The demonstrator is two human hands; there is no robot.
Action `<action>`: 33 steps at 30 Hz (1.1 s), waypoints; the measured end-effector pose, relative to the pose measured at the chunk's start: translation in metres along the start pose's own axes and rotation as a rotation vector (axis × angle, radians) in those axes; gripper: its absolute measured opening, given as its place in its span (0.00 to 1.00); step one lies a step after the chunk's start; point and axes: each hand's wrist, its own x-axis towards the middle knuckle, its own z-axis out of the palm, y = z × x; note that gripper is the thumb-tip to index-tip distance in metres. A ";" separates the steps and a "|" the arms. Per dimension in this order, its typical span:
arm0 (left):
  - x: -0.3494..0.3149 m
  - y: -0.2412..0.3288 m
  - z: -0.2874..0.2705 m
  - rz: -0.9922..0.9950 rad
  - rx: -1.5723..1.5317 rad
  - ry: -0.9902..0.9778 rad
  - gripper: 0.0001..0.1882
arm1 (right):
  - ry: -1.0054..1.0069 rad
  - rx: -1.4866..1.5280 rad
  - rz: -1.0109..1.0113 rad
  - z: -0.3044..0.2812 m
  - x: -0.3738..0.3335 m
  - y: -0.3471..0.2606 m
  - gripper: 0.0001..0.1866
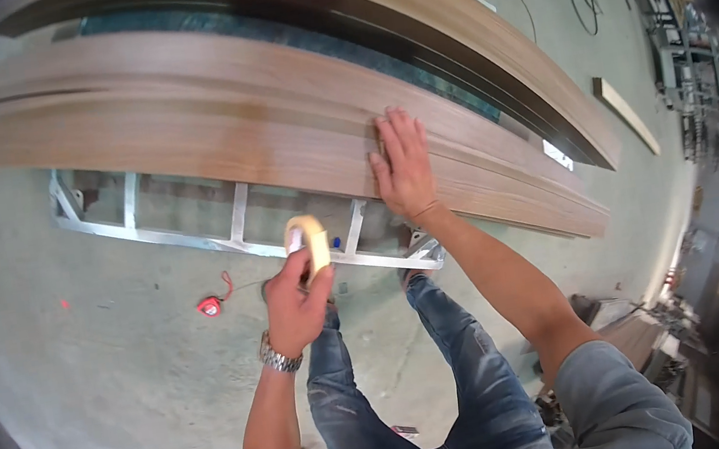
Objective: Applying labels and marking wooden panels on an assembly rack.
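Presently, the left hand (295,304) is closed around a pale cream roll of masking tape (310,241), fingers wrapped about its lower rim so the roll stands above the knuckles, roughly at the centre of the view; a silver metal link wristwatch (277,356) sits on that wrist at 6 o'clock from the grip. The right hand (404,167) holds nothing: it lies flat, fingers spread and pointing toward 12 o'clock, palm pressed on the long brown wood-grain laminate board (180,144), at 1 o'clock from the tape roll and near it but not touching it. That board rests on further boards of the same finish, the stack running from 9 o'clock toward 4 o'clock across the upper half of the view. Beneath the stack, a silver aluminium ladder-like frame (239,224) carries it, its rungs showing just beyond the tape roll. A small red tape measure (210,306) lies on the grey concrete floor (76,378) at 9 o'clock from the left hand, well apart. Blue denim jeans (458,386) on the person's legs fill the area at 5 o'clock. A separate short timber strip (625,115) lies on the floor at 2 o'clock.
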 end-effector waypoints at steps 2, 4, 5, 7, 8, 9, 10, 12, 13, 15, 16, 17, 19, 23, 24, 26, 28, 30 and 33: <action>0.024 0.027 0.022 0.104 0.167 -0.047 0.14 | 0.028 0.112 -0.007 -0.006 0.004 0.011 0.28; 0.045 0.062 0.044 0.042 0.292 -0.130 0.12 | 0.069 0.223 -0.013 -0.016 0.000 0.023 0.22; 0.055 0.071 0.054 -0.043 0.354 -0.187 0.12 | 0.086 0.267 0.013 -0.022 -0.003 0.025 0.22; 0.064 0.088 0.073 -0.053 0.427 -0.198 0.11 | 0.100 0.861 0.419 -0.044 -0.013 0.033 0.15; 0.065 0.096 0.083 -0.015 0.480 -0.204 0.11 | 0.049 0.971 0.595 -0.056 -0.023 0.035 0.14; 0.065 0.102 0.091 -0.025 0.481 -0.221 0.11 | 0.060 0.996 0.625 -0.068 -0.034 0.035 0.14; 0.066 0.110 0.100 -0.035 0.509 -0.236 0.11 | -0.086 1.171 0.699 -0.081 -0.038 0.037 0.15; 0.063 0.126 0.113 -0.012 0.536 -0.273 0.11 | -0.252 1.473 0.791 -0.100 -0.047 0.038 0.18; 0.062 0.129 0.117 0.000 0.585 -0.336 0.10 | -0.231 1.489 0.796 -0.105 -0.050 0.039 0.18; 0.060 0.134 0.126 0.047 0.677 -0.369 0.10 | -0.338 1.426 0.701 -0.113 -0.054 0.039 0.18; 0.060 0.134 0.126 0.093 0.753 -0.385 0.09 | -0.321 1.438 0.700 -0.116 -0.055 0.036 0.18; 0.062 0.130 0.126 0.059 0.670 -0.404 0.09 | -0.249 1.327 0.646 -0.118 -0.056 0.032 0.18; 0.067 0.136 0.126 0.087 0.754 -0.443 0.09 | -0.166 1.205 0.602 -0.118 -0.058 0.026 0.17; 0.085 0.140 0.100 0.172 0.856 -0.521 0.09 | -0.134 1.259 0.713 -0.094 -0.051 0.009 0.09; 0.091 0.137 0.087 0.235 0.878 -0.523 0.09 | -0.149 1.307 0.745 -0.083 -0.047 0.002 0.07; 0.103 0.137 0.066 0.195 0.854 -0.568 0.11 | -0.112 1.374 0.806 -0.072 -0.037 -0.014 0.05; 0.106 0.135 0.041 0.236 0.795 -0.551 0.13 | -0.054 1.433 0.863 -0.063 -0.028 -0.035 0.03; 0.117 0.135 0.014 0.193 0.798 -0.540 0.13 | -0.017 1.404 0.900 -0.048 -0.022 -0.047 0.02; 0.124 0.136 -0.012 0.108 0.846 -0.493 0.14 | 0.027 1.273 0.983 -0.036 -0.016 -0.079 0.02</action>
